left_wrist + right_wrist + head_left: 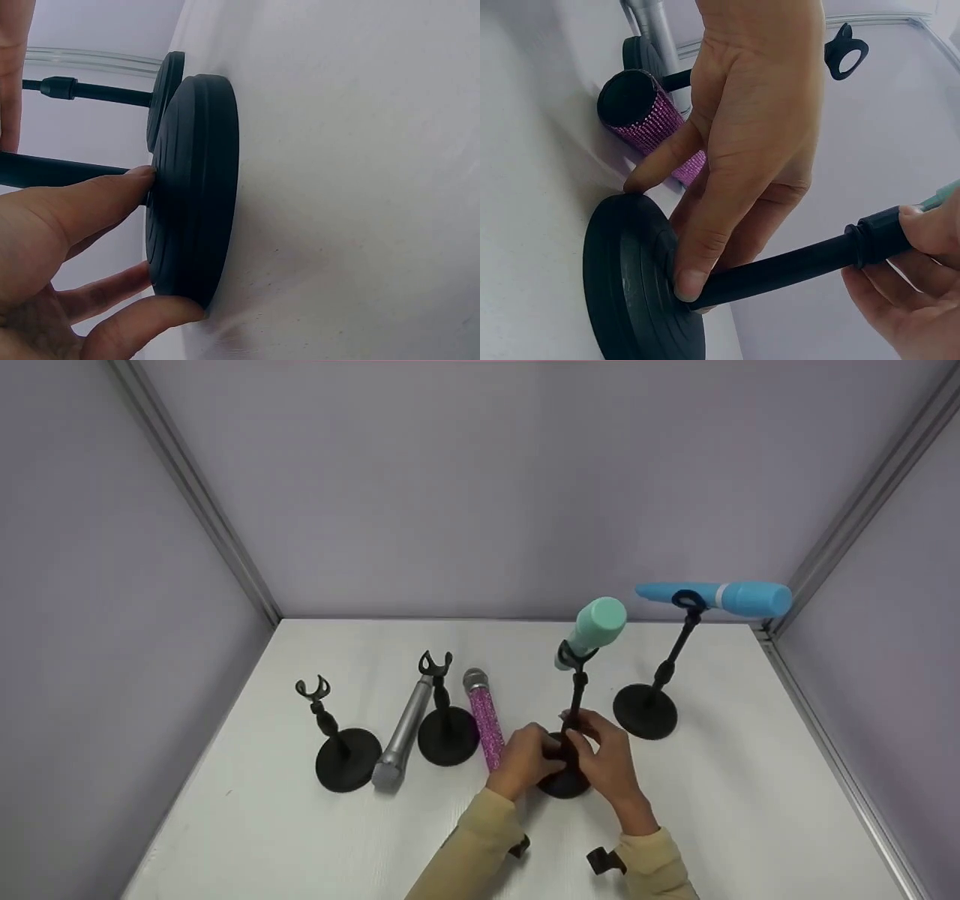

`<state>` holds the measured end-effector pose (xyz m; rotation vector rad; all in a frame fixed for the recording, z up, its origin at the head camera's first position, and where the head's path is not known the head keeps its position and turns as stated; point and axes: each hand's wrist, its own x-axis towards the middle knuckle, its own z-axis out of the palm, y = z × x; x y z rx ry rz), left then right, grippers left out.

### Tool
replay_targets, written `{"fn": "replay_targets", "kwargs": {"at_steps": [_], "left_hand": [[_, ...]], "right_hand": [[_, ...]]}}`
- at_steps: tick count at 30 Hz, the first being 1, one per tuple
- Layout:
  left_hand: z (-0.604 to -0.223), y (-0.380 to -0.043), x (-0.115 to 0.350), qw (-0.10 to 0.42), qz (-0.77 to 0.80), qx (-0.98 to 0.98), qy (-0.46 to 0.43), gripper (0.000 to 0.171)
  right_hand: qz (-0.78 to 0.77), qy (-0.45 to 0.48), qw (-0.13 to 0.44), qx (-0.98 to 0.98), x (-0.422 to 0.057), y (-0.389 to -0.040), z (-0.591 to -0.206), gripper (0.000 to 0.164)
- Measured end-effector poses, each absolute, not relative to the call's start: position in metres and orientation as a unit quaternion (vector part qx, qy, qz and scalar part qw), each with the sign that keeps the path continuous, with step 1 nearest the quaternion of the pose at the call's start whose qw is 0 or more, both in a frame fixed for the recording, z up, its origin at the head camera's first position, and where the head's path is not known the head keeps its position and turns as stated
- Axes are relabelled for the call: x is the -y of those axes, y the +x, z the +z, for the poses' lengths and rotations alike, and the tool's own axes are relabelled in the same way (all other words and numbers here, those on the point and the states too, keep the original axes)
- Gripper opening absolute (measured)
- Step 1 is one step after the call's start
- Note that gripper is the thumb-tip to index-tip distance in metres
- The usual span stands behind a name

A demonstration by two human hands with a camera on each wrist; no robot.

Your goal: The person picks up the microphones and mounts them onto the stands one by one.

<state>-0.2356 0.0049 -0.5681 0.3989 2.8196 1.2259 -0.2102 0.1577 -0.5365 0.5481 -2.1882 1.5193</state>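
Note:
A black desk microphone stand (577,697) stands upright, its clip holding a mint-green microphone (600,619) with the head tilted up. Low on this stand, my left hand (527,757) pinches the foot of the pole with thumb and finger, other fingers at the rim of the round base (199,202). My right hand (606,757) grips the pole higher up, at the thicker collar (881,234). Just left of my left hand lies a pink glittery microphone (486,720) with a silver head, its lower end hidden by that hand in the head view.
At the right, another stand (646,712) carries a blue microphone (750,598) lying level in its clip. Two more black stands, one mid-table (448,739) and one far left (349,761), have open clips. Between them lies a silver microphone (405,735). Grey panels wall the white table (247,825).

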Motion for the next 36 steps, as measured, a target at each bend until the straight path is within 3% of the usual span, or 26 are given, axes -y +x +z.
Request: {"fn": "replay_targets", "kwargs": {"at_steps": [12,17,25,36], "left_hand": [[-0.5711,-0.2379,-0.004,0.008,0.384,-0.913,0.133,0.018],[-0.5705,-0.2375,-0.0042,0.01,0.39,-0.911,0.137,0.018],[-0.5711,-0.2364,-0.0041,0.002,0.386,-0.912,0.141,0.016],[-0.5706,-0.2366,-0.0042,0.006,0.388,-0.912,0.131,0.019]], "right_hand": [[0.552,0.132,0.209,0.796,-0.1488,-0.208,-0.5343,0.034],[0.553,0.108,0.206,0.8,-0.1495,-0.2079,-0.5348,0.03],[0.556,0.168,0.18,0.794,-0.154,-0.2082,-0.5356,0.025],[0.551,0.18,0.17,0.797,-0.1579,-0.2092,-0.5361,0.038]]}}
